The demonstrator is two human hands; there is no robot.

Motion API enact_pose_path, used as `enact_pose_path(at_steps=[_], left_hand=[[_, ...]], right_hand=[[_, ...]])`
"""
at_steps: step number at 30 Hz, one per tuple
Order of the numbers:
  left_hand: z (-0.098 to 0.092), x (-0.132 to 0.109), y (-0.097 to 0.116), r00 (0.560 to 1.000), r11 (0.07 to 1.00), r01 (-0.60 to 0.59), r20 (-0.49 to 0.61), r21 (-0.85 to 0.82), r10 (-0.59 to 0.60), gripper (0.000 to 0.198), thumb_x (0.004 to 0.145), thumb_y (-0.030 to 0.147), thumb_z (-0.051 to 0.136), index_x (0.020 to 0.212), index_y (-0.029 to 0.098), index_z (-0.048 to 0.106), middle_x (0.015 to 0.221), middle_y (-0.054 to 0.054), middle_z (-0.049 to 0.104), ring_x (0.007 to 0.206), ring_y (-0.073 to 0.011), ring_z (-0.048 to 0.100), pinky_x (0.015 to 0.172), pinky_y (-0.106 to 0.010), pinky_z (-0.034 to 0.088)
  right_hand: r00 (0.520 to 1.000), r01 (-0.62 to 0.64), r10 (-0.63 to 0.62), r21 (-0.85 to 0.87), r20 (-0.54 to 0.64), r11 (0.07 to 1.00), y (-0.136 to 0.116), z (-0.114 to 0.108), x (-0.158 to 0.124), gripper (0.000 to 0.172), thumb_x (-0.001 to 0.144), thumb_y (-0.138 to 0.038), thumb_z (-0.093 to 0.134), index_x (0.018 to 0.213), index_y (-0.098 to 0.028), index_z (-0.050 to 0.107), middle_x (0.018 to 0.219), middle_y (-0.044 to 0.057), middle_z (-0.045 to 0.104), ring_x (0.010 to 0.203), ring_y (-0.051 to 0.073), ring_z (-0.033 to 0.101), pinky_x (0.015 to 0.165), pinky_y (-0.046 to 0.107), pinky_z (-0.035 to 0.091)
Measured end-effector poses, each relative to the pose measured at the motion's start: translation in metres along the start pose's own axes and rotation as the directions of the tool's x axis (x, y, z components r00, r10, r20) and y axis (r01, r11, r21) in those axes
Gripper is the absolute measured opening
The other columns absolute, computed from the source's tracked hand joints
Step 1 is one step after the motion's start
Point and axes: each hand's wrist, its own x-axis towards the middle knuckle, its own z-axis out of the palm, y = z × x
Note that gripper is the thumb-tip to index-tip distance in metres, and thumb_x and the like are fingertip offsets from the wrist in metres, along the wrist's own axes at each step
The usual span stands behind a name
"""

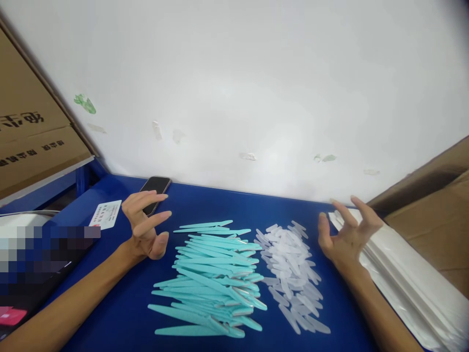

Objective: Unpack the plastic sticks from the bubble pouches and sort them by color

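Note:
Several teal eyebrow razors [216, 276] lie in a loose pile across the middle of the blue table, handles toward the left and metal blades toward the right. Just right of them is a heap of small translucent plastic blade caps [289, 266]. Raised left of the razors, my left hand [146, 225] holds nothing, its fingers apart and curved. My right hand [346, 234] hovers to the right of the caps, also empty with fingers spread. Neither hand touches the piles.
A phone [160, 184] and a printed card [106, 214] lie behind and beside my left hand. White plastic bags [406, 278] are stacked at the right. Cardboard boxes [32, 112] stand on the left, another carton [436, 220] on the right. A white panel [249, 98] rises behind the table.

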Motion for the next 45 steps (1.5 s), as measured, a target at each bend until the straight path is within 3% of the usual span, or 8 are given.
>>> enact_pose_path(at_steps=[3, 11, 22, 32, 45], left_hand=[[-0.002, 0.006, 0.007, 0.99, 0.999, -0.039, -0.135, 0.036, 0.044, 0.033, 0.087, 0.062, 0.047, 0.095, 0.03, 0.051, 0.104, -0.009, 0.06, 0.106, -0.0391, 0.054, 0.09, -0.07, 0.039], [-0.006, 0.028, 0.023, 0.94, 0.962, -0.274, -0.217, -0.019, 0.263, 0.032, 0.085, 0.04, 0.052, 0.117, 0.034, 0.052, 0.12, -0.01, 0.06, 0.106, -0.0372, 0.057, 0.085, -0.064, 0.045], [-0.01, 0.035, 0.031, 0.937, 0.949, -0.317, -0.154, 0.004, 0.313, 0.034, 0.083, 0.029, 0.053, 0.116, 0.029, 0.055, 0.117, -0.011, 0.062, 0.104, -0.035, 0.06, 0.088, -0.06, 0.046], [-0.014, 0.041, 0.028, 0.95, 0.956, -0.284, -0.11, 0.07, 0.291, 0.034, 0.086, 0.023, 0.052, 0.12, 0.025, 0.055, 0.113, -0.012, 0.063, 0.104, -0.0337, 0.059, 0.089, -0.053, 0.042], [-0.018, 0.041, 0.039, 0.913, 0.91, -0.402, -0.034, 0.1, 0.407, 0.04, 0.085, 0.023, 0.052, 0.125, 0.027, 0.052, 0.114, -0.012, 0.062, 0.104, -0.0327, 0.06, 0.09, -0.054, 0.044]], right_hand=[[1.0, -0.009, 0.009, -0.007, -0.003, 1.0, 0.001, 0.001, -0.001, 0.059, 0.088, -0.021, 0.072, 0.143, -0.028, 0.051, 0.144, 0.016, 0.047, 0.128, 0.04, 0.05, 0.104, 0.06, 0.042], [0.999, -0.047, 0.047, 0.017, 0.002, 0.999, 0.0, 0.003, -0.001, 0.053, 0.089, -0.023, 0.07, 0.139, -0.025, 0.052, 0.14, 0.016, 0.052, 0.126, 0.038, 0.054, 0.102, 0.055, 0.042], [0.993, -0.111, 0.107, 0.076, 0.054, 0.991, -0.004, 0.005, 0.001, 0.041, 0.095, -0.024, 0.06, 0.135, -0.024, 0.053, 0.133, 0.016, 0.056, 0.123, 0.034, 0.055, 0.101, 0.054, 0.042], [0.982, -0.152, 0.139, 0.095, 0.128, 0.984, -0.013, 0.009, -0.001, 0.033, 0.099, -0.023, 0.05, 0.131, -0.021, 0.057, 0.123, 0.015, 0.059, 0.114, 0.032, 0.056, 0.096, 0.05, 0.042], [0.983, -0.148, 0.13, 0.135, 0.131, 0.98, -0.016, 0.014, -0.003, 0.031, 0.1, -0.023, 0.046, 0.128, -0.021, 0.058, 0.118, 0.014, 0.058, 0.109, 0.031, 0.056, 0.095, 0.051, 0.044]])
